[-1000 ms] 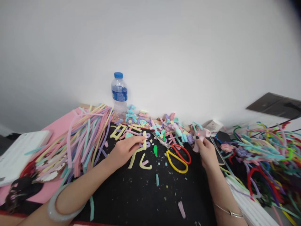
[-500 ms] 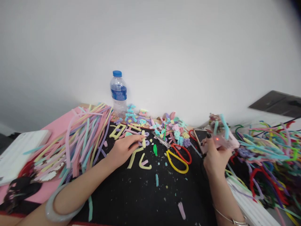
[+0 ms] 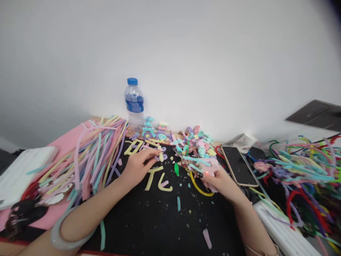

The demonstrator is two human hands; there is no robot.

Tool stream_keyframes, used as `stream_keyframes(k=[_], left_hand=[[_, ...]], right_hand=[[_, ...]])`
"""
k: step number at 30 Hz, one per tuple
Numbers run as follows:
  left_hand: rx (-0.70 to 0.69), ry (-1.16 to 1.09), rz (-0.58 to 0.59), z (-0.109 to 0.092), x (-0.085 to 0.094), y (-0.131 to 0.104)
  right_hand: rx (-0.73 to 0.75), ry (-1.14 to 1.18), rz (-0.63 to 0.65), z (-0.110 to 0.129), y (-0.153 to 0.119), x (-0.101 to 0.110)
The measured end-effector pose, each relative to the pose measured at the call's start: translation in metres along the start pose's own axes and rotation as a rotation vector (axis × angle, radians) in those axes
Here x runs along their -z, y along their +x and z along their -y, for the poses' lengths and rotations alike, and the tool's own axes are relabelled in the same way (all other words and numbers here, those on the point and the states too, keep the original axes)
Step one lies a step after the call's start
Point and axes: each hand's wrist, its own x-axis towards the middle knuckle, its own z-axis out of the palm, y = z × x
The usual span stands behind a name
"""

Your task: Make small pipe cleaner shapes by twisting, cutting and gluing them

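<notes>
My left hand [image 3: 140,166] is closed in a pinch on a short pale-yellow pipe cleaner piece [image 3: 161,155], held upright over a purple looped piece [image 3: 164,156]. My right hand [image 3: 222,182] is wrapped round a pink glue gun [image 3: 210,168] with a small red light, its front end turned left towards the yellow piece but apart from it. Light-blue pipe cleaner bits [image 3: 195,168] show across the gun's front. The gun covers most of the scissors; their yellow handle [image 3: 198,187] shows below it. Bent yellow pieces [image 3: 151,177] and a green leaf shape [image 3: 176,169] lie between my hands.
A bottle [image 3: 134,103] stands by the wall, with small pipe cleaner flowers [image 3: 204,147] near it. Long pipe cleaners [image 3: 90,160] heap at left, more [image 3: 303,170] at right. A phone [image 3: 239,166] lies right of the black mat [image 3: 160,227].
My right hand has brought the glue gun left and down from above the phone to over the scissors. The phone is now uncovered. My left hand has shifted slightly, still pinching the yellow piece.
</notes>
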Motion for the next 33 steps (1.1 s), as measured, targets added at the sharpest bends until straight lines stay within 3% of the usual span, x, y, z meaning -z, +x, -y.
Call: stream_keyframes(k=[5,12,17,26,33], left_hand=[[0.082,-0.076,-0.008,0.000,-0.001,0.003],[0.078,-0.069,0.108,-0.003,-0.004,0.003],[0.085,0.016,0.002,-0.002,-0.006,0.003],[-0.078,-0.039,0.040,-0.008,-0.010,0.007],[0.097,-0.071,0.156,-0.012,-0.025,0.010]], right_hand=[[-0.106,-0.177,0.020,0.008,-0.002,0.006],[-0.169,-0.240,0.042,0.013,-0.005,0.006],[-0.194,-0.258,0.025,0.013,-0.005,0.006],[-0.190,-0.247,0.029,0.013,-0.005,0.005],[-0.182,-0.232,0.030,0.012,-0.005,0.006]])
